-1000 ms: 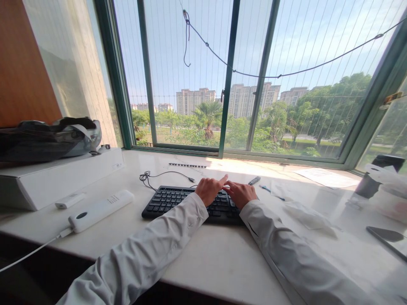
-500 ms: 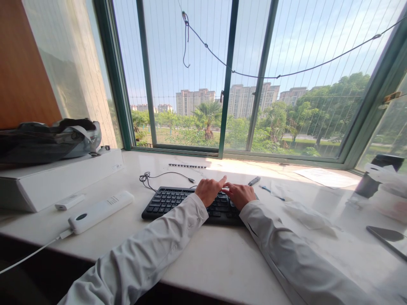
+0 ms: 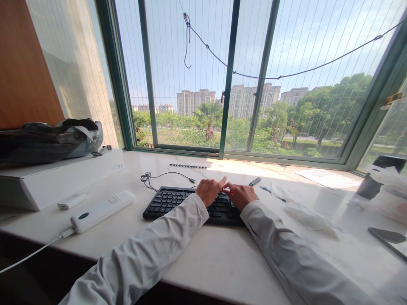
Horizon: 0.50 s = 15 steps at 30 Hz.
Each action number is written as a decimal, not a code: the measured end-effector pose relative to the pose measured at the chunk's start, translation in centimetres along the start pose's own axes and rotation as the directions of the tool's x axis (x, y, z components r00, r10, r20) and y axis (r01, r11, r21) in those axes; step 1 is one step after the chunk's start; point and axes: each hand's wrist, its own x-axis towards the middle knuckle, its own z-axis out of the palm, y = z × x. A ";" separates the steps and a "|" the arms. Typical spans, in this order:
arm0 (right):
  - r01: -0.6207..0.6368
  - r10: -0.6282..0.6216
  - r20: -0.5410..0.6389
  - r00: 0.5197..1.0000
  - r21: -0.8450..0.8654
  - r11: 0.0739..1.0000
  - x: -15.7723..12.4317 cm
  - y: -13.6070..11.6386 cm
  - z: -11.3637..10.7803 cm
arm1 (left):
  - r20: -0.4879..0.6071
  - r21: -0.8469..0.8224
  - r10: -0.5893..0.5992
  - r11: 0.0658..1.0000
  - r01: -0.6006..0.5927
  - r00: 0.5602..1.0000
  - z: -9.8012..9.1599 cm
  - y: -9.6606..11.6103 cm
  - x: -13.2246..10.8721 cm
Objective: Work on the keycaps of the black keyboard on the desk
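A black keyboard (image 3: 173, 202) lies on the white counter, its cable still tied in part. Both of my hands rest over its right half, their fingertips almost meeting. My left hand (image 3: 208, 191) is closed with the fingers curled down and one digit sticking out to the right. Beside it, my right hand (image 3: 240, 194) is closed too, its fingers bent toward the left one. Whatever lies between the fingers is hidden from this side. Behind the keyboard runs a row of small black pieces (image 3: 187, 166) that look like keycaps.
A white power bank (image 3: 101, 212) with a plugged-in cable and a white box (image 3: 70, 176) stand left. To the right lie a small grey tool (image 3: 255, 181), a thin blue stick (image 3: 273, 193), a clear plastic bag (image 3: 311, 218), paper (image 3: 327, 178) and a phone-like slab (image 3: 388, 239).
The whole view has shifted very slightly to the right. Both hands keep the same place and pose over the keyboard.
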 end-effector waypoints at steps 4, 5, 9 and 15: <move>-0.005 0.006 0.008 1.000 -0.025 1.000 0.0 0.0 0.0 | -0.017 -0.035 0.020 0.999 -0.021 1.000 -0.2 -0.2 0.0; -0.014 0.014 0.016 1.000 -0.030 0.999 0.0 0.1 0.0 | -0.018 -0.046 0.031 0.998 -0.032 0.999 -0.3 -0.3 0.0; -0.054 0.055 0.025 0.998 -0.034 0.998 0.1 0.1 0.0 | -0.026 -0.102 0.044 0.994 -0.046 0.999 -0.3 -0.8 0.1; -0.064 0.065 -0.026 0.998 0.011 0.998 0.1 0.1 -0.1 | -0.084 -0.343 -0.013 0.939 -0.017 0.996 0.4 -1.9 0.2</move>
